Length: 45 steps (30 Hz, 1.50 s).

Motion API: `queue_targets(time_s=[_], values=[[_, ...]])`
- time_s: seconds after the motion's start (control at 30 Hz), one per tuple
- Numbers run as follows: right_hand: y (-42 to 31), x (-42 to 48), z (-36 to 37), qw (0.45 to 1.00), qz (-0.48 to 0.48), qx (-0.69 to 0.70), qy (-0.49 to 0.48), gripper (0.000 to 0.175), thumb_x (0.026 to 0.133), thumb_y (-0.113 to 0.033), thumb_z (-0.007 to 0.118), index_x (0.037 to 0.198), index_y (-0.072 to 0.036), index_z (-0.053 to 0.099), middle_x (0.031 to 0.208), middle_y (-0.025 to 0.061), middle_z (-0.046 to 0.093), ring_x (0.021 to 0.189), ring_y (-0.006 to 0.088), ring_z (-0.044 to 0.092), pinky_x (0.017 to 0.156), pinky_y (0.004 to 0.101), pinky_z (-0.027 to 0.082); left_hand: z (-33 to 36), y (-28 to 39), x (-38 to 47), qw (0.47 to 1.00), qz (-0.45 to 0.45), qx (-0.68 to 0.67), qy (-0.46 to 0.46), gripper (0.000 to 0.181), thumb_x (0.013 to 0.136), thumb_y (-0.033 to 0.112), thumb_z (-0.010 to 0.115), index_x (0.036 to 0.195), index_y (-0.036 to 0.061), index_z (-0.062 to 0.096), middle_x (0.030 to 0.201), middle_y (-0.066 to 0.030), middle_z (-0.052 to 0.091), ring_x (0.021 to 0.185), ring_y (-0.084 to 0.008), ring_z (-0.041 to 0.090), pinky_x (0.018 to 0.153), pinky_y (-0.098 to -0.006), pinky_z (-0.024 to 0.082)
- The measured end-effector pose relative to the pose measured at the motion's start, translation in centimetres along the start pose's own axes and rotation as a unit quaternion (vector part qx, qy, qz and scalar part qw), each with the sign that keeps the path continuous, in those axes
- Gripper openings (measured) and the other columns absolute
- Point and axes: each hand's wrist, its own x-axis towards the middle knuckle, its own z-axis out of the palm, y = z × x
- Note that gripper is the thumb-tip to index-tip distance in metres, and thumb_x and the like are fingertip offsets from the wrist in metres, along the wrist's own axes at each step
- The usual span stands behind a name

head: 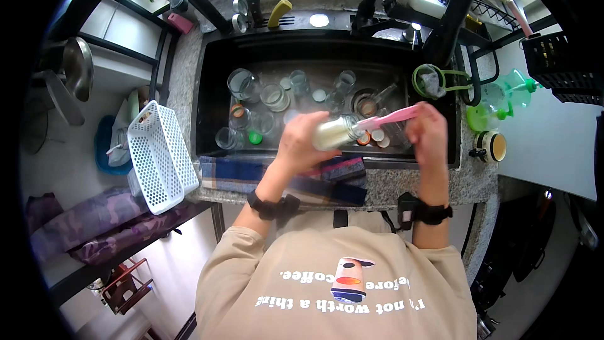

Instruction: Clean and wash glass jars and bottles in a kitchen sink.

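Over the front part of the black sink [259,152], my left hand [302,139] grips a clear glass jar [330,134] that lies tilted on its side. The pale head of a bottle brush fills the jar, and its pink handle [394,115] sticks out of the mouth to the right. My right hand [427,127], somewhat blurred, holds the end of that handle. Several glass jars [275,97] and glasses stand or lie in the sink below. Among them are a green cap [255,137], orange-rimmed lids [363,138] and white lids [319,95].
Folded striped cloths [283,182] lie along the granite counter's front edge [396,184]. A white perforated basket [163,156] stands at the left. Right of the sink are a green-rimmed strainer [429,81], green-topped pump bottles [495,99] and a mug [490,146]. The black faucet [450,23] arches over the back right.
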Motion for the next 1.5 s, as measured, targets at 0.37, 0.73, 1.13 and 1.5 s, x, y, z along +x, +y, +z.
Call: queue_targets(time_s=[0.37,0.73,1.13,1.5], values=[[0.5,-0.5,-1.5,1.0,-0.007,0.006,-0.006,0.028,0.093,-0.023,0.046,0.07,-0.008,0.044,0.048,-0.005,0.029,0.041,0.0052,0.031,0.042,0.0217,0.025,-0.2,0.2,-0.2,0.999,0.033,0.008,0.007,0.064,0.049,0.023,0.081,0.106,0.0086,0.058,0.095,-0.0113,0.061,0.086,-0.0293,0.058,0.076,-0.0378,0.045],[1.0,-0.6,-2.1,0.995,-0.082,-0.011,-0.047,0.025,0.093,-0.024,0.048,0.081,-0.003,0.056,0.053,-0.0027,0.042,0.044,0.0052,0.035,0.04,0.0202,0.029,-0.9,-0.1,-0.2,0.985,-0.049,-0.111,-0.121,0.071,0.053,0.019,0.081,0.117,0.0035,0.053,0.102,-0.0129,0.061,0.092,-0.0262,0.057,0.083,-0.0333,0.044],[1.3,1.4,-1.0,0.992,0.009,-0.018,-0.128,0.017,0.089,-0.014,0.048,0.082,-0.002,0.057,0.053,-0.0032,0.042,0.044,0.0052,0.036,0.043,0.0201,0.03,-1.3,-0.4,0.9,0.835,-0.233,-0.393,-0.305,0.079,0.065,0.03,0.073,0.13,-0.0009,0.038,0.121,-0.0132,0.05,0.109,-0.0186,0.049,0.092,-0.0302,0.039],[-0.2,0.1,4.4,0.919,-0.157,-0.323,-0.16,0.016,0.088,-0.014,0.056,0.079,-0.001,0.062,0.057,-0.0028,0.051,0.055,0.0016,0.04,0.048,0.0189,0.031,-0.9,-0.2,2.5,0.916,-0.173,-0.284,-0.223,0.077,0.063,0.033,0.077,0.125,0.0032,0.044,0.119,-0.0159,0.053,0.111,-0.0232,0.05,0.093,-0.0326,0.038]])
